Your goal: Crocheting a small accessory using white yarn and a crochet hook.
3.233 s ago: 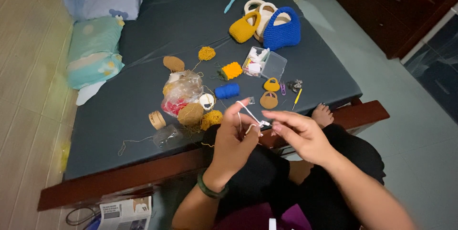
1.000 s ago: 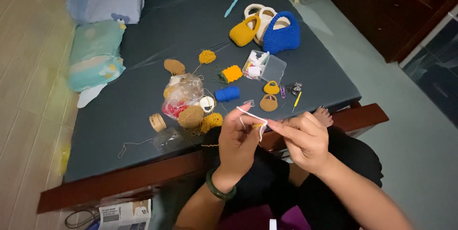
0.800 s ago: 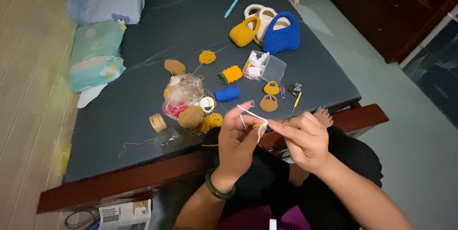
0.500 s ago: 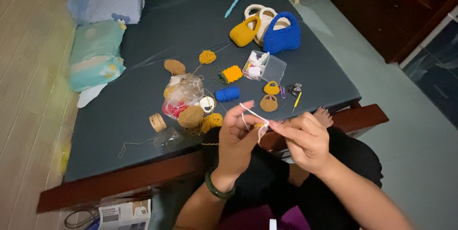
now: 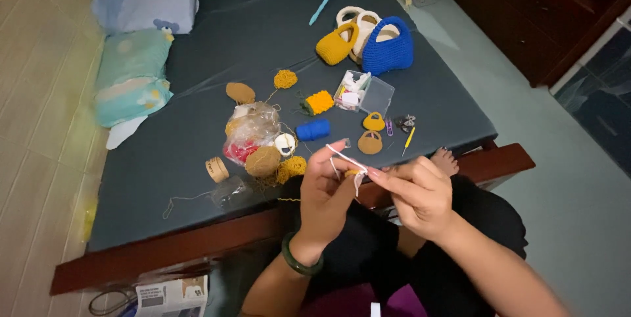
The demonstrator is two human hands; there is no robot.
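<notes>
The left hand (image 5: 327, 189) is raised with its fingers curled, a strand of white yarn (image 5: 343, 156) running over the forefinger, and it pinches a small yellow crochet piece (image 5: 353, 173). The right hand (image 5: 417, 192) meets it from the right, thumb and forefinger closed on the same little piece; whether it also holds a hook cannot be told. Both hands hover over the person's lap, just in front of the wooden edge of a bed (image 5: 197, 159) covered with a dark grey-blue sheet. A green bangle (image 5: 299, 263) sits on the left wrist.

On the bed near the hands lie two tiny crocheted bags, one yellow (image 5: 373, 121) and one tan (image 5: 369, 143), beside a yellow pen (image 5: 409, 140). To the left is a clear plastic bag (image 5: 252, 129) stuffed with yarn, a tan yarn ball (image 5: 263, 160) and a blue yarn roll (image 5: 313, 129). A clear plastic box (image 5: 363, 92) with small white items sits farther back, next to an orange crochet piece (image 5: 319, 102). Beyond it stand a yellow bag (image 5: 336, 43), a cream bag (image 5: 363, 22) and a blue bag (image 5: 389, 47), touching each other. Two pillows, one pale blue (image 5: 144, 4) and one mint green (image 5: 131, 75), lie at the far left. A folded printed paper (image 5: 172, 297) lies on the floor below the bed frame.
</notes>
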